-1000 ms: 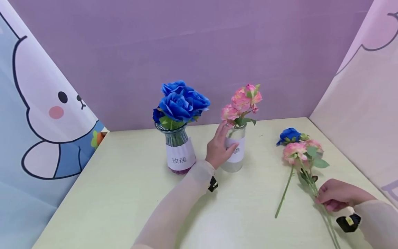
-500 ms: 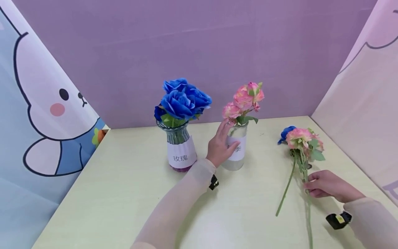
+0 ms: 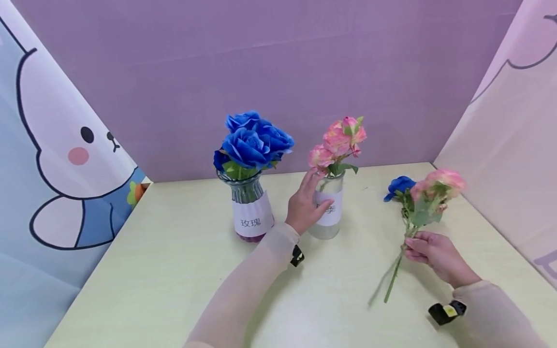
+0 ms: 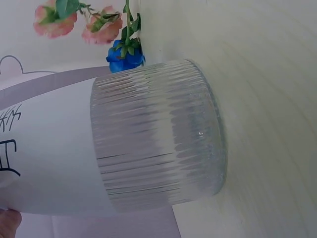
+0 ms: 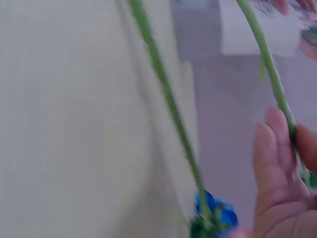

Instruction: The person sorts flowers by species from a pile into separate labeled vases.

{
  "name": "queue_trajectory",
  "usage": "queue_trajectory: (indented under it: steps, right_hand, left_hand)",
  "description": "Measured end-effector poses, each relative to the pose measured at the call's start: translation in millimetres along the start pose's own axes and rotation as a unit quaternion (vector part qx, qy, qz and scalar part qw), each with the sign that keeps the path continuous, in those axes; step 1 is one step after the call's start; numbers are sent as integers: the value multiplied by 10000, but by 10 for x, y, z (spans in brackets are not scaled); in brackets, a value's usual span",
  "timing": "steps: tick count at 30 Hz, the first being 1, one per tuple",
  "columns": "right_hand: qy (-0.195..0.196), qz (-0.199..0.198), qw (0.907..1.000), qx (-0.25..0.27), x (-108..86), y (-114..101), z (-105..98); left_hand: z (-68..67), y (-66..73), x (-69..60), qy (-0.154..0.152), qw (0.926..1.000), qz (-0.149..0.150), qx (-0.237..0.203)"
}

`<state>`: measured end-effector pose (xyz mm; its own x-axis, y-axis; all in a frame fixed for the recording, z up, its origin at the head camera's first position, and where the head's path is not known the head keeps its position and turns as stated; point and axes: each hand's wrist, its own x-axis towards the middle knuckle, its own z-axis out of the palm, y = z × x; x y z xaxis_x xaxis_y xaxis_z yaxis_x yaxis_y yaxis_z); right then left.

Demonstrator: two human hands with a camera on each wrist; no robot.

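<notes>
My left hand (image 3: 306,205) rests against a clear ribbed glass vase (image 3: 326,229) with a white label, its fingers fairly straight and thumb across the front. Pink flowers (image 3: 337,140) stand in that vase. My right hand (image 3: 435,253) pinches the green stem (image 5: 270,64) of a pink flower (image 3: 439,186), whose head is raised and blurred above the table. A loose blue rose (image 3: 399,187) lies behind it, its stem (image 3: 393,282) running toward me. The left wrist view shows the vase base (image 4: 158,134) on the tabletop.
Left of the clear vase stands a bluish glass vase (image 3: 245,193) filled with blue roses (image 3: 256,140), also labelled. A purple backdrop (image 3: 278,58) rises behind the pale table (image 3: 174,270). Printed panels (image 3: 74,169) close both sides.
My right hand has moved left and lifted the pink flower off the table, its stem swinging left across the blue rose's stem. The left hand stays on the clear vase.
</notes>
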<state>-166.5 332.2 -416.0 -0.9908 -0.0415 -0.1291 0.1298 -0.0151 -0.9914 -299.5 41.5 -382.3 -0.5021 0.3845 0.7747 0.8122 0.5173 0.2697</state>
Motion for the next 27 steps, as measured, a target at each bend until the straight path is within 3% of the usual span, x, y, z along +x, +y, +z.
queue_trajectory:
  steps: [4, 7, 16, 20, 24, 27]
  right_hand:
    - [182, 23, 9882, 1518, 20, 41, 95]
    - [450, 57, 9790, 1989, 31, 48, 146]
    - [967, -201, 9716, 2151, 82, 28, 348]
    - [1264, -356, 9641, 2308, 73, 19, 443]
    - [1670, -421, 9526, 2509, 40, 20, 540]
    - [2118, -427, 9342, 2839, 30, 8, 597]
  left_hand:
    - [1, -2, -2, 9, 10000, 5, -4]
    - [-2, -1, 4, -11, 10000, 30, -14]
    - [-61, -1, 11, 8, 10000, -43, -71]
    - [-78, 11, 8, -91, 9997, -92, -183]
    - [-95, 18, 6, -128, 9993, -8, -360]
    - [-98, 13, 8, -177, 9987, 45, -473]
